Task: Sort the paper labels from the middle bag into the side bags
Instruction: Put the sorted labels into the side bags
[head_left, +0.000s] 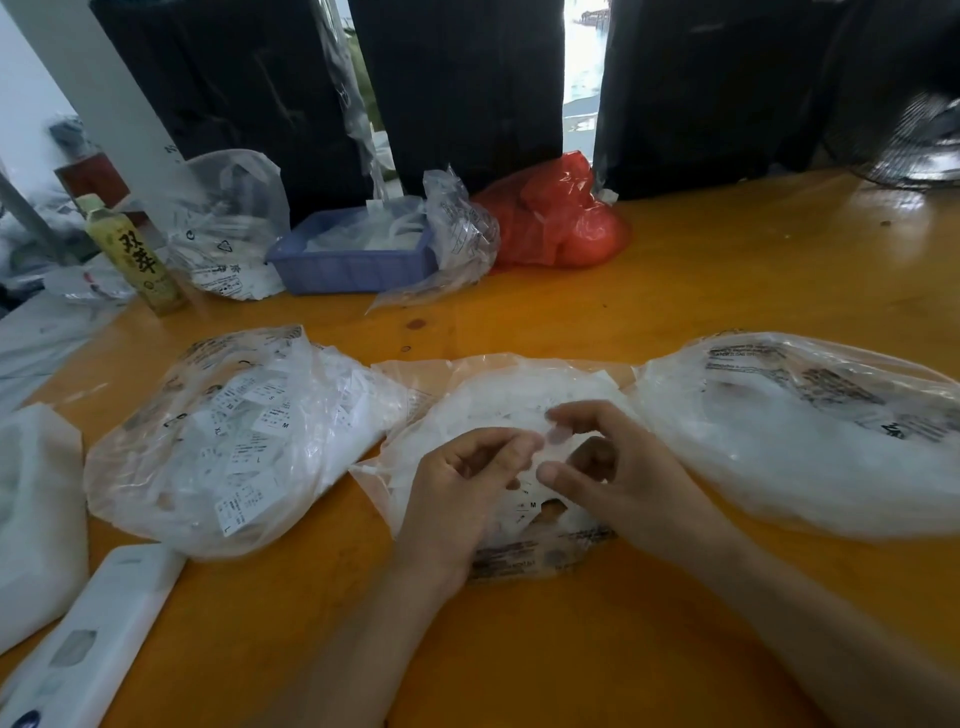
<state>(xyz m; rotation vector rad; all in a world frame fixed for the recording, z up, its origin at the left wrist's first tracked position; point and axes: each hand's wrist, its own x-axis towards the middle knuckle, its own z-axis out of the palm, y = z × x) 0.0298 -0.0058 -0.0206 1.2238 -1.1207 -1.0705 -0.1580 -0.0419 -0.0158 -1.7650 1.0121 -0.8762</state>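
Three clear plastic bags of white paper labels lie in a row on the orange table. The middle bag is open, with a heap of labels inside. Both hands rest on that heap. My left hand pinches a small white label between thumb and fingers. My right hand has its fingers curled, touching the same label at its far end. The left bag shows printed size labels through the plastic. The right bag is full and blurred.
At the back stand a blue plastic tray, a red bag, a clear bag and a drink bottle. A white case and a white bundle lie at the near left. Dark bales block the far edge.
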